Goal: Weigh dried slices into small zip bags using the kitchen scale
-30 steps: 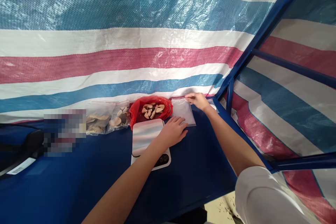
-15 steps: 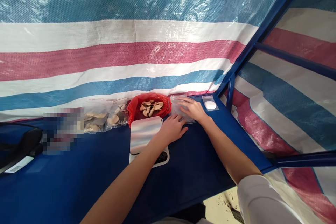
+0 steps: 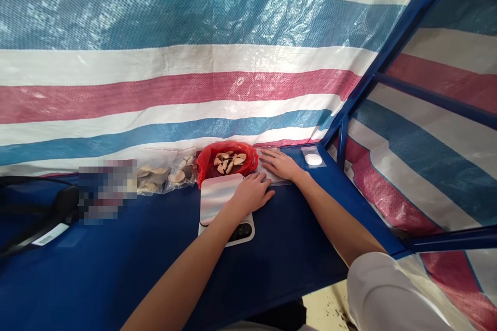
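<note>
My right hand (image 3: 284,165) lies flat with fingers spread over some clear plastic bags (image 3: 276,181) on the blue table. My left hand (image 3: 251,196) rests palm down at the right edge of a white digital scale (image 3: 217,196), its fingertips by the near left side of those bags. Its fingers are stretched out, and neither hand grips anything. Behind the scale sits an open red plastic bag (image 3: 205,163) with pale, dark-edged dried slices (image 3: 231,161) inside. My left forearm hides part of the scale, including some of its buttons.
Left of the red bag stand clear bags of slices (image 3: 181,171) (image 3: 151,178) beside a blurred-out patch. A small clear bag with a white round object (image 3: 312,159) lies far right. A black strap-like item (image 3: 58,212) is at left. Striped sheeting (image 3: 174,98) and blue frame bars (image 3: 349,98) enclose the table.
My right hand has flattened further onto the clear bags, its fingers shifting slightly left relative to them. My left hand has barely moved. The camera view has shifted a little.
</note>
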Motion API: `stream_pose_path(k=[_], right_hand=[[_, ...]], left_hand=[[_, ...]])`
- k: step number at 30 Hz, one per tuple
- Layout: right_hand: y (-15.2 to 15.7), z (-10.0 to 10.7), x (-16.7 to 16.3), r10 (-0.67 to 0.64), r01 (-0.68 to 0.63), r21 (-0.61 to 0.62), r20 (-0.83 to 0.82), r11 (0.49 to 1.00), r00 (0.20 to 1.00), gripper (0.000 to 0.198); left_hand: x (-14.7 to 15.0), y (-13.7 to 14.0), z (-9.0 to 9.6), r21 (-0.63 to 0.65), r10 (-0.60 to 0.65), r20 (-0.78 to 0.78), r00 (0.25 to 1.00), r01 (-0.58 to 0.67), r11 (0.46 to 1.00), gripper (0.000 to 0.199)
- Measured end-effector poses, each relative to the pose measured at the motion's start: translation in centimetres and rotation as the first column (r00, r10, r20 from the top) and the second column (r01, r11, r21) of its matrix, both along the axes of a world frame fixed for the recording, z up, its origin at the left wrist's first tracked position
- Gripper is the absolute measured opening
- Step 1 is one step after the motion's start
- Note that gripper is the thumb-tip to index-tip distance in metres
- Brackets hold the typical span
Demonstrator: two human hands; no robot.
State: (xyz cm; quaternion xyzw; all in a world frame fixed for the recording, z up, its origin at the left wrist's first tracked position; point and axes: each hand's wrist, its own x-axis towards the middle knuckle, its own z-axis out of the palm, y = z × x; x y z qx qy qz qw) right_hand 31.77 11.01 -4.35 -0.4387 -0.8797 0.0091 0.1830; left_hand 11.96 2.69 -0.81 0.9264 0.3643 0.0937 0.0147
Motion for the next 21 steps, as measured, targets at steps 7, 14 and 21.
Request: stream_pose_path(k=[7, 14, 21], right_hand=[[-1.4, 2.2, -0.4, -0.060, 0.065, 0.044, -0.104, 0.997, 0.993, 0.037], [-8.1, 2.1, -2.6, -0.097, 0.112, 0.103, -0.139, 0.988, 0.986, 0.032], [-13.2, 0.3, -5.1, -0.151, 0.161, 0.100, -0.100, 0.982, 0.983, 0.031]], left_hand=[[-2.3, -0.1, 0.7, 0.056, 0.066, 0.191, 0.979, -0.078, 0.995, 0.035], [-10.1, -2.5, 0.6, 0.101, 0.243, 0.447, 0.861, -0.318, 0.943, 0.034], [-17.6, -5.4, -0.8, 0.081, 0.311, 0.539, 0.783, -0.416, 0.906, 0.034]])
